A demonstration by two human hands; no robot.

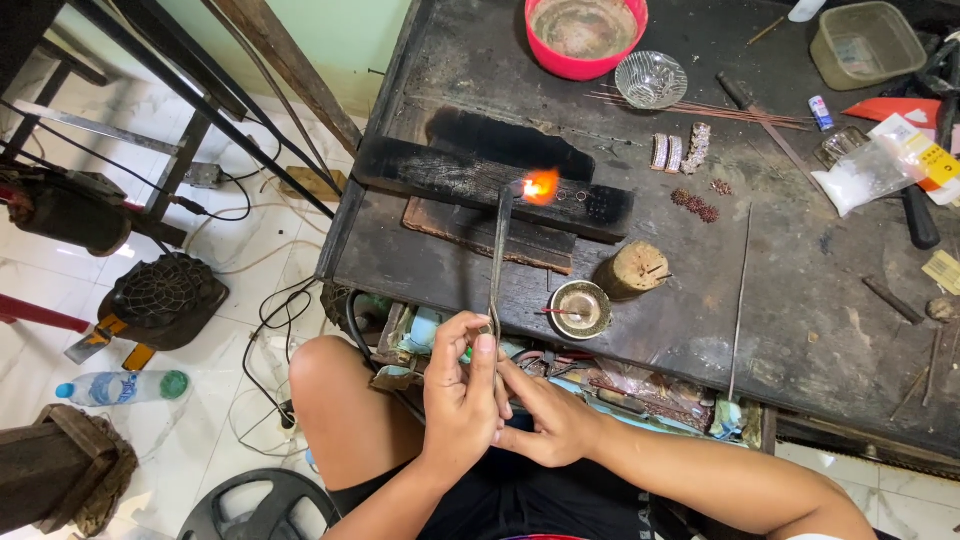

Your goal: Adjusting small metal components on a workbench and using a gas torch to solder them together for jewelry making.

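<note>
My left hand (460, 395) grips the near end of a long thin metal torch pipe (499, 250) that reaches out over the dark workbench (800, 330). At its far tip an orange flame (540, 186) burns on a charred wooden block (480, 180), beside a few small metal rings (572, 196). My right hand (550, 420) presses against the left hand from the right, fingers curled by the pipe's end; what it holds is hidden.
A small brass dish (582, 309) and a wooden stump (632, 270) stand near the bench's front edge. Farther back are a pink bowl (585, 38), a glass bowl (650, 80), thin rods (700, 108) and small jewellery pieces (680, 152). A water bottle (120, 387) lies on the tiled floor.
</note>
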